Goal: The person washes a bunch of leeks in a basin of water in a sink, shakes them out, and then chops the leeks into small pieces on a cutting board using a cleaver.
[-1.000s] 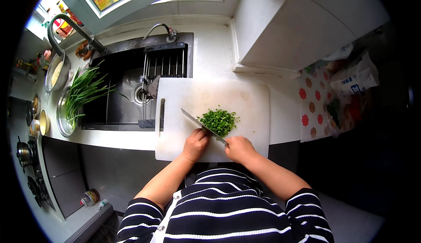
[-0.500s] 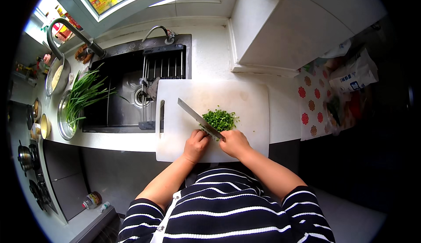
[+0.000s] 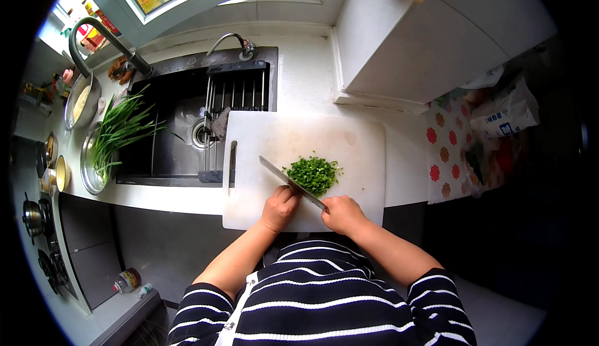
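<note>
Both hands (image 3: 279, 206) and knife (image 3: 291, 182) sit slightly lower beside the chopped greens (image 3: 314, 173).

top: black, white stripes | sleeves: short | forearms: bare | front strap: possibly apron

A long-bladed kitchen knife (image 3: 288, 179) lies slanted across a white cutting board (image 3: 349, 140), its tip toward the upper left and its handle end at the lower right. Its blade rests against the left edge of a heap of finely chopped green chives (image 3: 315, 173), piled loosely near the board's middle, with a few stray bits scattered beside it.
</note>
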A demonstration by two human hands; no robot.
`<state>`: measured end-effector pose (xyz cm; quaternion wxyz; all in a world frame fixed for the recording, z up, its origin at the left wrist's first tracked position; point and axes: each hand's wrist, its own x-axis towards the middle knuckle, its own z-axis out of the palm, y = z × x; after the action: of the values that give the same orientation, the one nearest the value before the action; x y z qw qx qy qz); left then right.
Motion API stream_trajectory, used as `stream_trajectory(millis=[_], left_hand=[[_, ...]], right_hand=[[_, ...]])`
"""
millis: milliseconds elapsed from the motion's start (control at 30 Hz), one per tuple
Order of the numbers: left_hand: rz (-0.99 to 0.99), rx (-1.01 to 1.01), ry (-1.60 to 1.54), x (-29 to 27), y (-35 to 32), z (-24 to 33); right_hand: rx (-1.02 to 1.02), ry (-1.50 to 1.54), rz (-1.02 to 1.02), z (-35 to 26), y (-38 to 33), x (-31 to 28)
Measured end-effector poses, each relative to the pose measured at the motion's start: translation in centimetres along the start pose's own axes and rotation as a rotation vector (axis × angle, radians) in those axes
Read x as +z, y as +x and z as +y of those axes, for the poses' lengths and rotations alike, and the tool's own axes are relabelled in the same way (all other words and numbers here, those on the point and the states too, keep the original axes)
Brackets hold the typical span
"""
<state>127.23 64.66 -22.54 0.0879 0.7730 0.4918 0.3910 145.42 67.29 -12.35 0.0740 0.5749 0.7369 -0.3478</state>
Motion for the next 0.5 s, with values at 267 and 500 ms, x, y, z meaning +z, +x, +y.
stream_trajectory(millis=[267,500], left_hand=[[-0.010,0.004,-0.024,-0.1,0.3,0.0],[-0.034,0.002,-0.005,-0.4,0.0,0.1]], right_hand=[[0.006,-0.025,0.016,-1.3,3.1,1.8],[-0.055,0.123,0.045,-0.2,4.2,1.6]])
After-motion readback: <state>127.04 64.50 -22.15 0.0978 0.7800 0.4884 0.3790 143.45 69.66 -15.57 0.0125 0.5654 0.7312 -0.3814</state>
